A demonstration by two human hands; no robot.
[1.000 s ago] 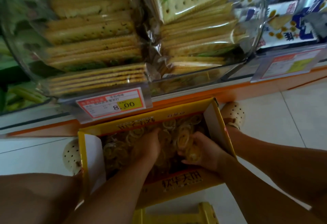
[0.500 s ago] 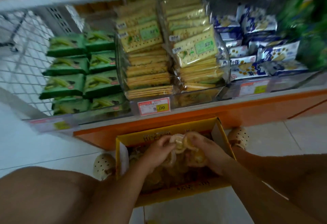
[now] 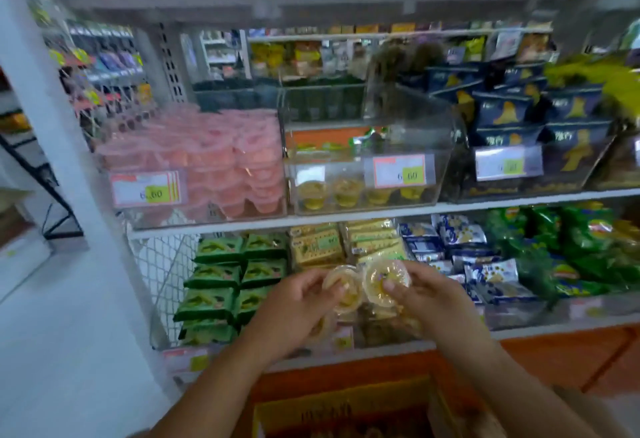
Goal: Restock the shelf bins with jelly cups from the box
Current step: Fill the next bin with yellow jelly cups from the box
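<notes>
The jelly cups (image 3: 363, 285) are in your hands, held up in front of the lower shelf and above the open box (image 3: 346, 406). Your left hand (image 3: 294, 309) has its fingers curled round one cup, with what looks like another tucked beneath. Your right hand (image 3: 429, 302) pinches a cup by its rim, with more clutched under the palm; how many in all I cannot tell.

Judging by colour, they belong in the clear bin (image 3: 367, 147) on the shelf above. A few yellow cups (image 3: 346, 192) sit along its bottom, just right of the pink cups (image 3: 207, 167). Raise both handfuls over the bin's front wall, clear of the price tag (image 3: 400, 171), and lower them in before you loosen your fingers. The cups look slick and loosely bunched, so empty one hand at a time.
</notes>
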